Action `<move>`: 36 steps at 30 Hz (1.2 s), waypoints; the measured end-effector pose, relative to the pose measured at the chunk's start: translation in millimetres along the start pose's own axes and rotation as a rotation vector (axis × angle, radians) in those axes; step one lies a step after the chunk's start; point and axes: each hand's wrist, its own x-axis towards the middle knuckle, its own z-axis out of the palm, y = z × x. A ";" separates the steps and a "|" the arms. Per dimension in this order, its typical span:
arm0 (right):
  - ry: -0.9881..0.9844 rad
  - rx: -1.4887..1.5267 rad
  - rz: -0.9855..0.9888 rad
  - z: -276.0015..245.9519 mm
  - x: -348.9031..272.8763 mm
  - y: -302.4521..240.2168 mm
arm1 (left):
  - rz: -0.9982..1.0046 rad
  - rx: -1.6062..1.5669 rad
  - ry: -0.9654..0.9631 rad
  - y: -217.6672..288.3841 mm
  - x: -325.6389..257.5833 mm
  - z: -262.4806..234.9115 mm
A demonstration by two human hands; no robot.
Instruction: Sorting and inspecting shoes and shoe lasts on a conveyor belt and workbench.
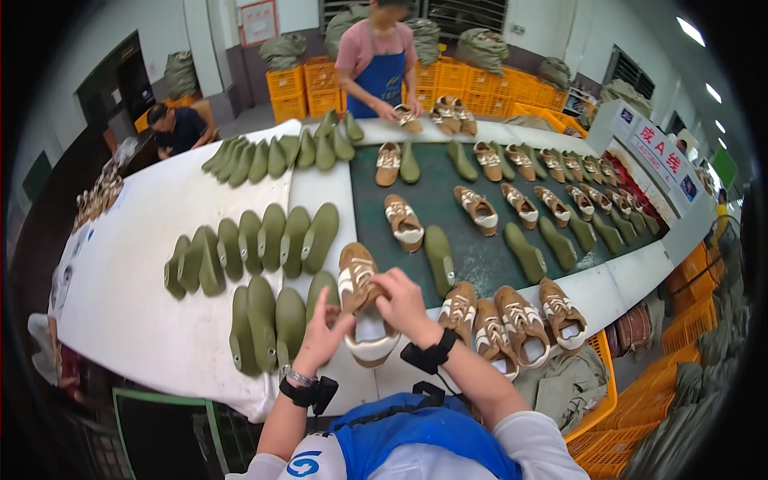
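Note:
A brown sneaker (372, 336) with white stripes, laces and heel is in front of me at the table's near edge, toe pointing away. My right hand (404, 302) is closed on its tongue and collar by the laces. On the opposite side of the opening, my left hand (324, 332) grips the collar with thumb and fingers, index finger raised. A pale insole shows inside the shoe. Green shoe lasts (261, 324) stand just left of my left hand, one partly hidden behind it. Several matching sneakers (524, 324) sit to the right of my right hand.
A dark green conveyor belt (480, 268) carries rows of sneakers and lasts. More lasts stand on the white table (144, 240). Across from me, a person in a blue apron (378, 80) handles a shoe. Orange crates (592, 400) holding grey-green cloth stand at the lower right.

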 end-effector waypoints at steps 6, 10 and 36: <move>-0.121 0.146 -0.042 42.1 -8.1 -38.9 | -0.394 -1.277 -0.172 -19.3 -27.1 -15.6; -0.141 0.333 0.009 77.3 -11.2 -58.8 | -0.371 -1.165 0.017 -38.5 -48.1 -39.1; -0.875 -0.353 0.217 50.0 -114.2 16.3 | -0.321 -1.010 -0.021 -57.7 -56.6 -58.8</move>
